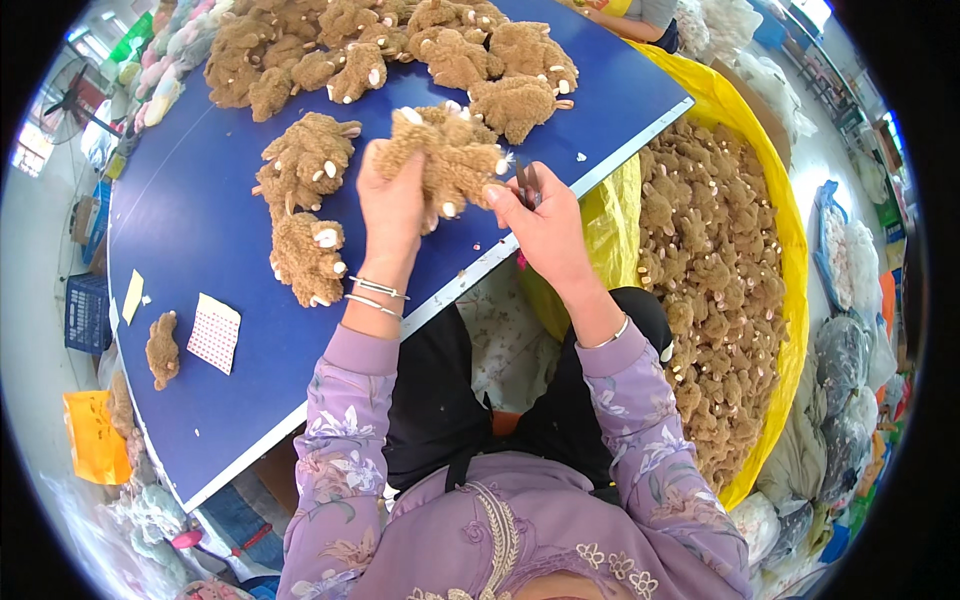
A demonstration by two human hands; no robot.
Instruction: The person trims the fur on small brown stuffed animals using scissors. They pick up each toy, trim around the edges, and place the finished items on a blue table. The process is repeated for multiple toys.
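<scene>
My left hand (395, 195) is closed around a curly brown plush toy (450, 165) with white paw tips, held up over the blue table (430, 270). My right hand (545, 220) is closed on a small pair of dark scissors (528, 187), whose blades point up and away from me. Its thumb and fingertips meet at the toy's right edge, beside a white paw tip. Whether they pinch a thread there is too small to tell. Two more plush toys, one farther (308, 160) and one nearer (307, 258), lie just left of my left hand.
A heap of similar plush toys (290, 45) covers the table's far side. At my right stands a large yellow sack (795, 330) full of them. A small brown toy (162, 350) and a dotted paper sheet (214, 333) lie at the left. Another person's arm (625, 22) shows at the far edge.
</scene>
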